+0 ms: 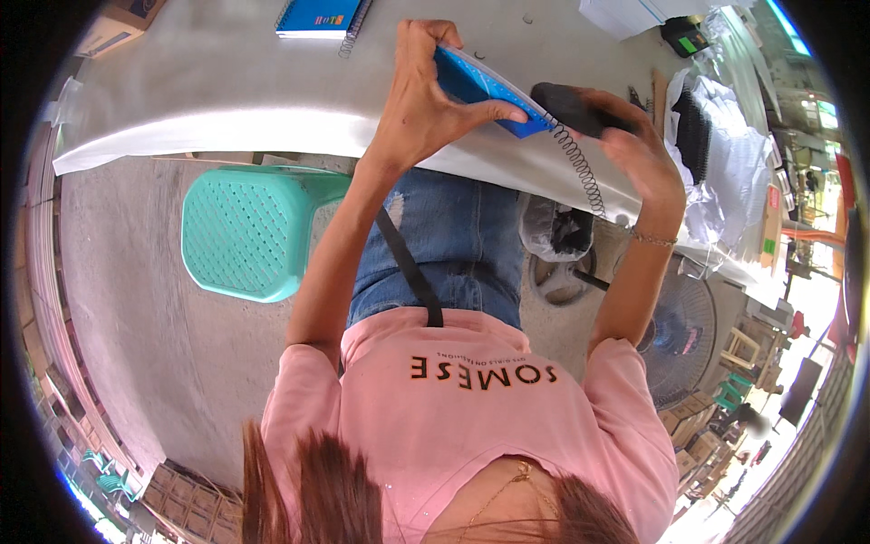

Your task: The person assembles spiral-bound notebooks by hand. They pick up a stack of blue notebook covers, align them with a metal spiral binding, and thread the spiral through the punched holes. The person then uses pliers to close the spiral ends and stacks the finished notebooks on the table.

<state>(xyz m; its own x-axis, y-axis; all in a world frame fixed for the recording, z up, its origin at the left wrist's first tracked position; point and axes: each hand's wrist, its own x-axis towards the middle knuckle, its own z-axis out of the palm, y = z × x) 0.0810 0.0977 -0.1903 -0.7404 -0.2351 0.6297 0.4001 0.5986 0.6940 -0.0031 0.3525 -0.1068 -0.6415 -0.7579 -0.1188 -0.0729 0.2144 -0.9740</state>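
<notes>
Above the table, my left hand grips a blue notebook, thumb on its cover and fingers on the far side. A thin dark wire coil trails down from the notebook's right corner and hangs loose toward the table edge. Close to that corner, my right hand is closed around a dark, rounded, elongated object. Its exact kind is not clear, and motion smears this hand a little. Another blue spiral notebook lies at the far edge of the view, part of its coil sticking out.
The table has a pale covering. At the right are clear plastic wrap and a bundle of black coils. A green plastic stool stands at my left; a fan is at my right. A cardboard box sits far left.
</notes>
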